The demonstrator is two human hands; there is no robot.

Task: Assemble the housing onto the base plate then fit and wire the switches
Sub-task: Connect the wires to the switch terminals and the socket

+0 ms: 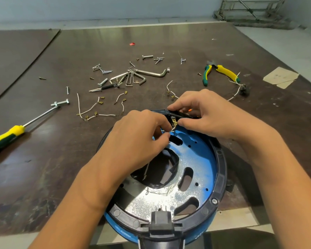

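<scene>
Screwdriver [6, 136] handle cut off at left edge, switch [174, 121] mostly hidden under right hand [208, 114], housing [221, 159] bottom cropped

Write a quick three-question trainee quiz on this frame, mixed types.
1. True or false: the pliers lie on the table, in neither hand.
2. How does the left hand meet the white wire? A) fingertip pinch B) flat palm press C) no contact
3. Fill in: the right hand grips the black housing at its ___ rim (near/far).
Key: 1 true; 2 A; 3 far.
</scene>
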